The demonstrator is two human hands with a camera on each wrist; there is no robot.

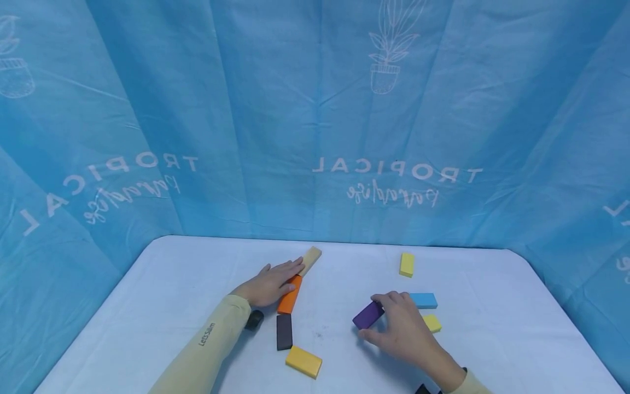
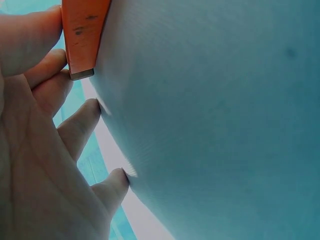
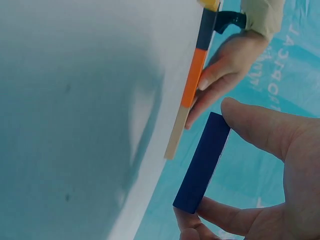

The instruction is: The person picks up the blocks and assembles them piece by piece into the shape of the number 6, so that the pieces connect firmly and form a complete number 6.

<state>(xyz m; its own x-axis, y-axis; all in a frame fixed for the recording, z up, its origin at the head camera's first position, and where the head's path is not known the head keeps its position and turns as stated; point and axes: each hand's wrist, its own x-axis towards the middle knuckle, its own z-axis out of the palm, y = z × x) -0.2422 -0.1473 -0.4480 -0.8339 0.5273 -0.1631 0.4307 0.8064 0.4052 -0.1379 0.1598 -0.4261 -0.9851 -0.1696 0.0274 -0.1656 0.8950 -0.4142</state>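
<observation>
Head view is showing a white table (image 1: 197, 284) stretching across the lower frame, while a blue curtain (image 1: 275, 137) with reversed white lettering is hanging across the upper half and down both sides. Just left of lower centre, the left hand (image 1: 268, 284) is spreading its fingers, touching an orange block (image 1: 289, 295) and a beige block (image 1: 311, 260); a dark block (image 1: 284, 332) and a yellow-orange block (image 1: 304, 361) are continuing that row downward. Right of lower centre, the right hand (image 1: 401, 328) is pinching a purple block (image 1: 368, 316) between thumb and fingers. Beyond it, a light-blue block (image 1: 424, 300) is lying lower right.
</observation>
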